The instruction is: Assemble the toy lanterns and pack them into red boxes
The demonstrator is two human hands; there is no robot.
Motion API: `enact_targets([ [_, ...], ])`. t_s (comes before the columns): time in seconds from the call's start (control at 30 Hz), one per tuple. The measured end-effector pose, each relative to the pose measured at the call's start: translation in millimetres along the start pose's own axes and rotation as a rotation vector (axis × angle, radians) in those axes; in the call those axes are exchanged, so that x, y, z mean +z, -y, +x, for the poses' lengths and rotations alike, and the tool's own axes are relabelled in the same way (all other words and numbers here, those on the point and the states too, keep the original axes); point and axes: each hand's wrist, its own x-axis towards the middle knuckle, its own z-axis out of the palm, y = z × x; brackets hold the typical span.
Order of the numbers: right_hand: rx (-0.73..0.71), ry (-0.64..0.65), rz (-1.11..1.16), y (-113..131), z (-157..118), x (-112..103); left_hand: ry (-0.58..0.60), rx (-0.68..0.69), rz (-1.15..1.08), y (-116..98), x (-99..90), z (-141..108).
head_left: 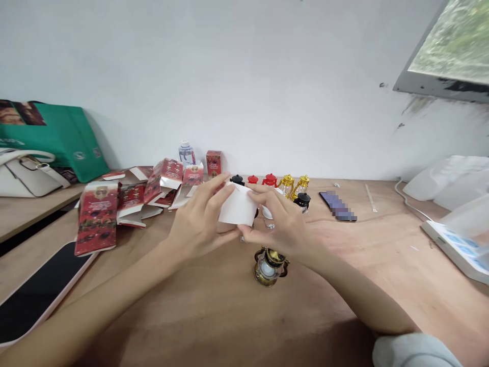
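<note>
Between my two hands is a small white paper box (237, 206), its plain side facing me. My left hand (200, 216) grips it along the left side, fingers at the top edge. On its right side my right hand (280, 219) holds it with the thumb near the lower corner. Below the hands a small bronze-and-black lantern (269, 267) stands upright on the table. Behind the hands are several more small lanterns, among them a gold lantern (301, 187), a red lantern (269, 180) and a black lantern (302, 201), partly hidden by my fingers.
Several red printed boxes (97, 216) lie opened at the left, near a large phone (42, 290). A bottle (186, 153) and an upright red box (214, 163) stand by the wall. To the right are another phone (338, 206) and a power strip (454, 250).
</note>
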Motion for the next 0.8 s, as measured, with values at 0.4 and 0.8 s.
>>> enact_targets([
  [0.4, -0.011, 0.191, 0.110, -26.0, -0.3, 8.3, 0.114, 0.086, 0.080, 15.2, 8.2, -2.0],
  [0.8, 0.258, 0.320, 0.355, -25.4, 5.6, 0.5, 0.106, 0.185, 0.095, 15.9, 8.2, 1.4],
])
